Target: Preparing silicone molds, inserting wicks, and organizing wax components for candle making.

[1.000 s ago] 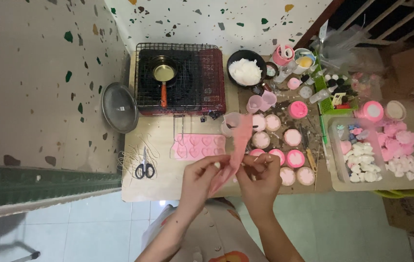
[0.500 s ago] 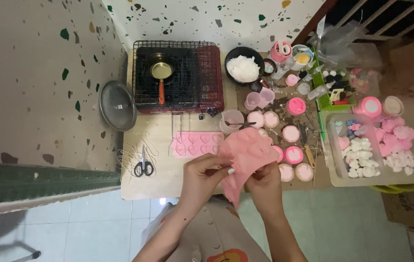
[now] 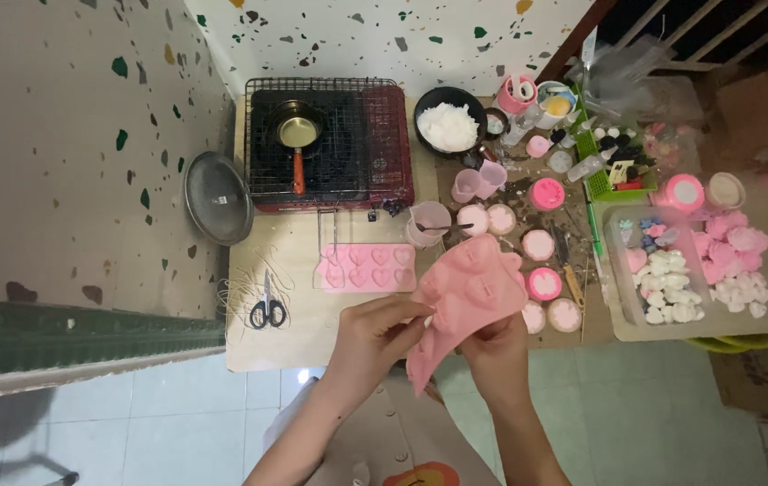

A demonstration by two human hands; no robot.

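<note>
Flipped and spread wide now, the pink silicone mould [image 3: 467, 297] shows its bumpy underside, where a second ago it was a narrow folded strip between the fingers. Both hands have it up over the front edge of the worktop [image 3: 303, 333], sheet tilted and drooping toward the body. Left hand [image 3: 375, 337] pinches the lower left edge, thumb on top, fingers curled beneath. Right hand [image 3: 494, 346] sits under the right side, grip pressed onto the sheet from below, fingers mostly hidden by it. Just beyond lies a second pink heart mould [image 3: 366, 267], flat on the worktop, with scissors [image 3: 267, 306] to its left beside loose wicks. Round pink and cream candle cups [image 3: 541, 283] crowd the right of the held sheet. Further back, a small pan [image 3: 300, 135] rests on the red stove [image 3: 334, 144].
</note>
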